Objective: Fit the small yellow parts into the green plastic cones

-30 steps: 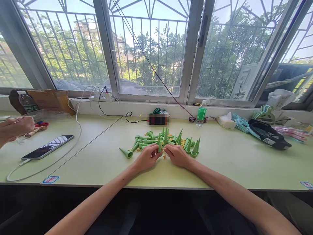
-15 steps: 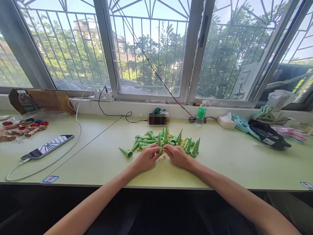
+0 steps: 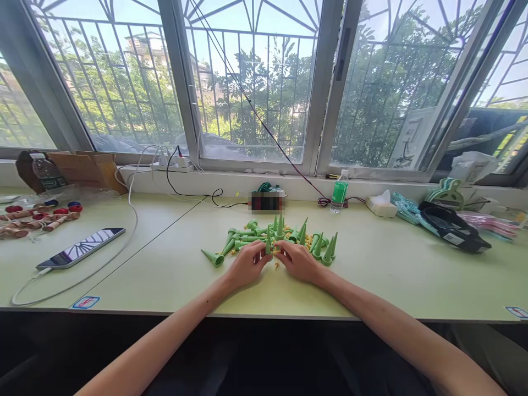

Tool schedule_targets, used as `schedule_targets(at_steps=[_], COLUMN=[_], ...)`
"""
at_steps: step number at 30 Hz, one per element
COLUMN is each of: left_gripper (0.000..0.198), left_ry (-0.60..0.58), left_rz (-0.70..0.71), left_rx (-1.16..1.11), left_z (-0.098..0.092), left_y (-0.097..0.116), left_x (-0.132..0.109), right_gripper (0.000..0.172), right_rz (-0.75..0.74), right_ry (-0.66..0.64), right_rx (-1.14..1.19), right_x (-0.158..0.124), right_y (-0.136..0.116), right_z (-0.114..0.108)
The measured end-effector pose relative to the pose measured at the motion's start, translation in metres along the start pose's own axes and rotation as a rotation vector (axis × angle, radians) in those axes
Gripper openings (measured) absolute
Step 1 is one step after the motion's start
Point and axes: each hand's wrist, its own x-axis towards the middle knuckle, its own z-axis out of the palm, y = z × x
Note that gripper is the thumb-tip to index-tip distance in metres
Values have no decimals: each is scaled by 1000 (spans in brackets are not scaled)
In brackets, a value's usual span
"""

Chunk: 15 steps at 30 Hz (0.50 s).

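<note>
My left hand (image 3: 249, 263) is closed, its thumb and fingers pinching a green cone-shaped plastic spike (image 3: 268, 245) near its wide end, tip up. Close beside it, my right hand (image 3: 300, 260) is closed too, with a small yellow piece (image 3: 276, 252) showing at its fingertips. Its exact shape is too small to tell. Another yellow piece (image 3: 276, 265) lies on the table just below the fingers. Behind both hands is a pile of green spikes (image 3: 245, 238), mixed with small yellow pieces. A few spikes (image 3: 329, 252) stand point up at the right; one (image 3: 213, 257) lies at the left.
On the pale table (image 3: 404, 280), a phone (image 3: 82, 248) on a white cable and wooden toys (image 3: 39, 219) lie to the left. A water bottle (image 3: 339, 191), tissue pack (image 3: 381, 204) and black strapped item (image 3: 454, 228) stand along the right. A blurred-out device (image 3: 267, 202) sits behind the pile.
The spike in my left hand has turned, so its wide end no longer faces me. My right fingertips have drawn slightly away from it, and yellow now shows between them.
</note>
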Motion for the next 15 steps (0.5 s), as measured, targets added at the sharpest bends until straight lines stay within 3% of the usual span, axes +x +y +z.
schedule_targets(at_steps=[15], left_gripper=[30], left_ry=[-22], left_rz=[1], left_rx=[2], left_z=[0], left_y=[-1], left_x=[-1], right_gripper=[19], right_rz=[-87], right_ry=[-51], right_rx=[-32], right_x=[1], right_y=[5], right_z=[-1])
